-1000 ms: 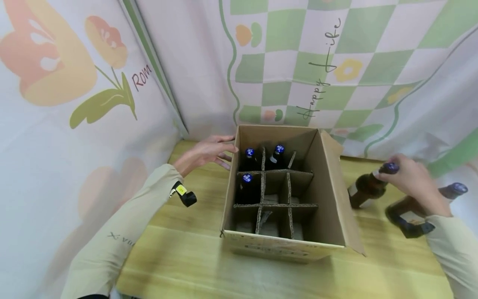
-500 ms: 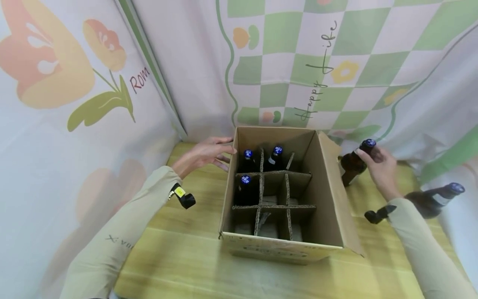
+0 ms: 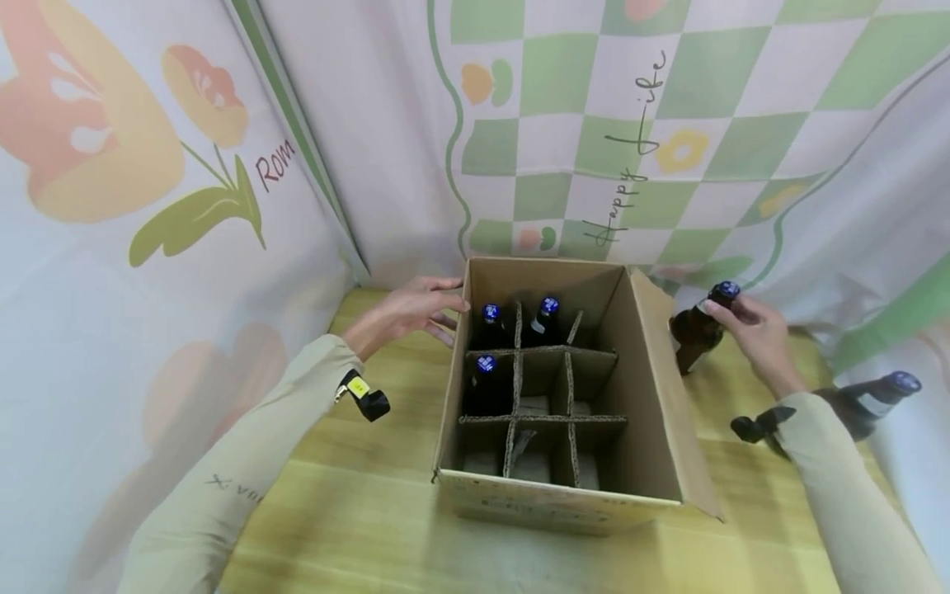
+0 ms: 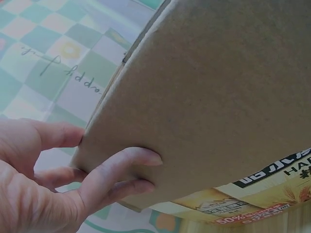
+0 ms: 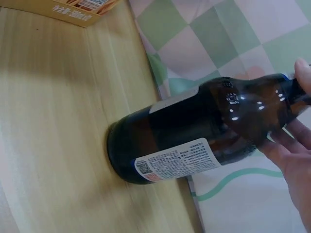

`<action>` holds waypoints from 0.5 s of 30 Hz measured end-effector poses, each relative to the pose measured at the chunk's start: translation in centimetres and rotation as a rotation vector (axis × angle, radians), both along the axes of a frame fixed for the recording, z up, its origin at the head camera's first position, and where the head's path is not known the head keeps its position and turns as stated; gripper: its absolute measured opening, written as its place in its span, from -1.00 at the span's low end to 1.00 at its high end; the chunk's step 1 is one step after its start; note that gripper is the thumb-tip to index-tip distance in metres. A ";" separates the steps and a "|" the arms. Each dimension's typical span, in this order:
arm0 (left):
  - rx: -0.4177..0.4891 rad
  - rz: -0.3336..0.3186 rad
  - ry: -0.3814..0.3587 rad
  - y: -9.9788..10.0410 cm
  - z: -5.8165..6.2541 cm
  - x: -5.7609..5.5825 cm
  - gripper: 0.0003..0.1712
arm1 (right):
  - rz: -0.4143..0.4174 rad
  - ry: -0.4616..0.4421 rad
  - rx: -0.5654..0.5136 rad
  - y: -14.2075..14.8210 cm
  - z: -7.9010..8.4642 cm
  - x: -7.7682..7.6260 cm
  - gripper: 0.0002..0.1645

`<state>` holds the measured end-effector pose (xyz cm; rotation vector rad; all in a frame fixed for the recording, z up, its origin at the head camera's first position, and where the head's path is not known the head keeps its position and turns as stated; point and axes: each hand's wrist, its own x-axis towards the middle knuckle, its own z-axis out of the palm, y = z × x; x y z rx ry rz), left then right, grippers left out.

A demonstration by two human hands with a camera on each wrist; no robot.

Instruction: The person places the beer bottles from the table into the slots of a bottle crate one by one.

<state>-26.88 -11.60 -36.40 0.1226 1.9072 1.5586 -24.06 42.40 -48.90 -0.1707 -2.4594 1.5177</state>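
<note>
A cardboard box (image 3: 560, 493) with a divider grid stands on the table, its top uncovered. Inside are three dark bottles with blue caps: one bottle (image 3: 490, 318) in the back left cell, another bottle (image 3: 546, 312) beside it, a third bottle (image 3: 486, 371) in the cell in front. My left hand (image 3: 404, 315) rests its fingers against the box's left side near the back; the left wrist view shows them spread at the corner. My right hand (image 3: 760, 340) grips a brown beer bottle (image 5: 184, 131) by its neck, right of the box. Whether its base touches the table, I cannot tell.
Another brown bottle (image 3: 864, 404) stands at the right, partly behind the right sleeve. A box flap (image 3: 679, 396) sticks out on the right side. Patterned curtains (image 3: 564, 124) hang close behind and at the left of the wooden table (image 3: 341, 511).
My right hand has moved left and back with the beer bottle, to beside the box flap, with little motion in the last half second. My left hand has stayed on the box.
</note>
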 end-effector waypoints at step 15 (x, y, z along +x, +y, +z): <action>-0.015 -0.003 0.014 0.5 0.0 0.5 -0.13 | 0.003 0.014 -0.316 -0.6 0.2 0.0 -0.34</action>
